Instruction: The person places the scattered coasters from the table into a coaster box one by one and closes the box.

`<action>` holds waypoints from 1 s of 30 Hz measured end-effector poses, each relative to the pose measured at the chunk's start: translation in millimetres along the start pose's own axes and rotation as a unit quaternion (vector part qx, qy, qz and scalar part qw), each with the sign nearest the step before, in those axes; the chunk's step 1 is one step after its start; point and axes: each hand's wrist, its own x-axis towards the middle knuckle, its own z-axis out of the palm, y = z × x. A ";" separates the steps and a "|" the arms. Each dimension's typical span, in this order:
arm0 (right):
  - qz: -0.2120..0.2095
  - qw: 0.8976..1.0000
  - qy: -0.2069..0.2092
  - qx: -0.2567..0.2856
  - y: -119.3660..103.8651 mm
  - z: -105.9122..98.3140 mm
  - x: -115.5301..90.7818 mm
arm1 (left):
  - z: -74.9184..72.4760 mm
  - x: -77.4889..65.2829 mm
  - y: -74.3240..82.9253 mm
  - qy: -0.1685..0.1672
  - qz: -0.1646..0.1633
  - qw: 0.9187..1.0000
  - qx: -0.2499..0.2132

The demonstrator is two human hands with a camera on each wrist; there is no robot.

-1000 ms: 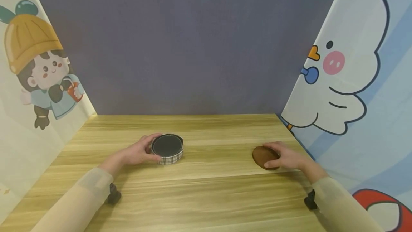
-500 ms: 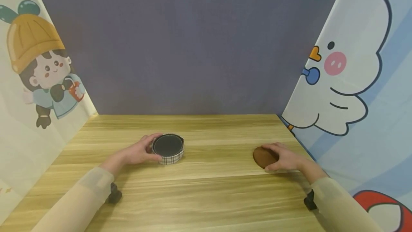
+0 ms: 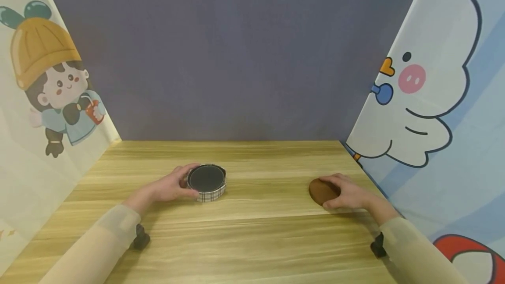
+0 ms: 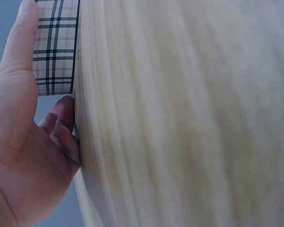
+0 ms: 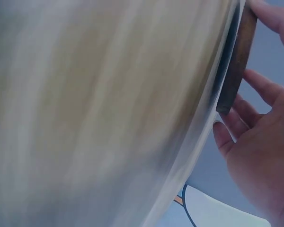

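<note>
On the left part of the table, my left hand [image 3: 169, 188] grips a round box [image 3: 206, 179] from its left side. The box has a flat black top and a plaid side [image 4: 56, 52]; thumb and fingers lie around it. Over on the right, a flat brown disc [image 3: 321, 192], which looks wooden, is pinched at its edge by my right hand [image 3: 350, 193]. In the right wrist view, the disc's thick rim [image 5: 239, 59] shows close to the tabletop, with a dark strip between them. Part of the disc is hidden under the right hand.
The wood-grain table [image 3: 252, 240] ends at a dark grey backdrop [image 3: 229, 56]. Printed cartoon panels flank it: a child in a yellow hat [image 3: 43, 51] on the left and a white bird [image 3: 438, 56] on the right. Black wrist mounts [image 3: 140, 238] sit below the sleeves.
My right thumb has slid from the disc's top to its near edge, and the disc has shifted slightly left. The left hand and the box stay nearly still.
</note>
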 end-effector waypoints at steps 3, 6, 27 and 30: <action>0.001 1.000 0.008 -0.003 -4.2 1.0 3.4 | 0.2 0.4 -0.6 0.002 0.001 1.000 0.000; -0.002 1.000 0.016 -0.005 -7.9 3.1 7.7 | 0.6 0.9 -1.2 0.002 0.003 1.000 0.000; -0.046 0.998 -0.018 0.049 -84.6 19.9 54.1 | 1.2 1.6 -2.9 0.005 0.002 1.000 -0.010; -0.052 0.997 -0.021 0.045 -98.7 22.0 61.2 | 1.1 1.3 -2.7 0.004 0.002 1.000 -0.012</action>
